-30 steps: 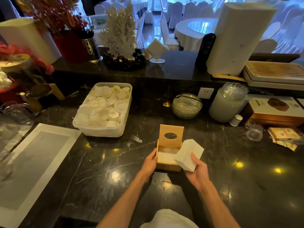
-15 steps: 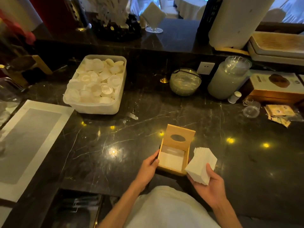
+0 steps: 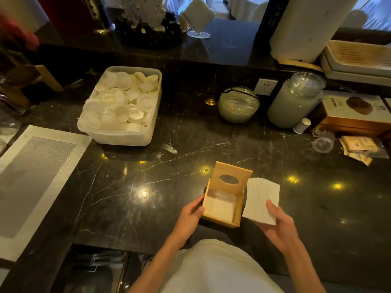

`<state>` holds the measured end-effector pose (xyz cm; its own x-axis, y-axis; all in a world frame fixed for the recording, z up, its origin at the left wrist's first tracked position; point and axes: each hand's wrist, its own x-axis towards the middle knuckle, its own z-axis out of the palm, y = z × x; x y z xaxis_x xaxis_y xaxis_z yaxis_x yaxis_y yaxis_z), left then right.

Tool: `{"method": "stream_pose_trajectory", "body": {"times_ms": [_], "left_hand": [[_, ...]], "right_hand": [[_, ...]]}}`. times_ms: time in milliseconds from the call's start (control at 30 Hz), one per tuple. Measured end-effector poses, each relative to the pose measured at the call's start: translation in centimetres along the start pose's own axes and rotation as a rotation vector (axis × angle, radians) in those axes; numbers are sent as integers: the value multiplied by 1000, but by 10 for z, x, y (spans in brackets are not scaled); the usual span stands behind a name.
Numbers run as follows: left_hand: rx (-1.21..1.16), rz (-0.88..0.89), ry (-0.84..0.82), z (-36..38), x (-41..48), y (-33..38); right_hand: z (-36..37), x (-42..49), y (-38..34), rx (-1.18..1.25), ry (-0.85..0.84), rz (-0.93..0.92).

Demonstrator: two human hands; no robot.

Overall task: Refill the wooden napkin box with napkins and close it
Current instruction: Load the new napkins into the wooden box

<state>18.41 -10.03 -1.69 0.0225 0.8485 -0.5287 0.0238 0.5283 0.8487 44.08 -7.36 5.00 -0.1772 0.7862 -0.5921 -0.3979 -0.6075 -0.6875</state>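
Note:
A small wooden napkin box (image 3: 238, 210) stands on the dark marble counter near its front edge. Its hinged lid (image 3: 230, 179), with an oval slot, is tipped up at the back. A few white napkins lie inside at the bottom. My left hand (image 3: 190, 215) grips the box's left wall. My right hand (image 3: 277, 227) holds a thick stack of white napkins (image 3: 261, 200) just right of the box, level with its rim and apart from the opening.
A plastic tub of white cups (image 3: 120, 106) sits at the back left, a grey mat (image 3: 31, 178) at the far left. Behind the box stand a glass bowl (image 3: 238, 104) and a lidded jar (image 3: 295, 100). A small glass (image 3: 323, 141) and packets (image 3: 359, 148) lie right.
The view has tilted down and the box now sits lower in frame. The napkin stack stays in my right hand beside the box; my left hand keeps its hold on the box.

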Motion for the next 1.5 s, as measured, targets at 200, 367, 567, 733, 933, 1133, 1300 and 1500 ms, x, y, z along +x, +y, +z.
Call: {"method": "stream_pose_trajectory", "body": {"times_ms": [200,367,567,733,933,1133,1300,1500], "left_hand": [[3,-3,-11,-1,0,2],[9,-17,-32,-3,-3,5],[70,-19,-92,-10,-4,9],[103,-19,-92,-8,-7,13],[72,3,-96,-6,-6,7],[81,35,-89,-6,-1,2],[93,39,-92,-8,3,-4],[89,42,-97,-8,5,-8]], "right_hand": [[26,10,-32,-524,-305,107],[70,46,-56,-1315,-528,94],[100,87,-45,-1685,-567,298],[107,98,-34,-1770,-569,379],[102,113,-13,-1787,-498,460],[98,122,-11,-1691,-377,582],[113,117,-4,-1856,-405,576],[119,111,3,-2047,-431,481]]}}
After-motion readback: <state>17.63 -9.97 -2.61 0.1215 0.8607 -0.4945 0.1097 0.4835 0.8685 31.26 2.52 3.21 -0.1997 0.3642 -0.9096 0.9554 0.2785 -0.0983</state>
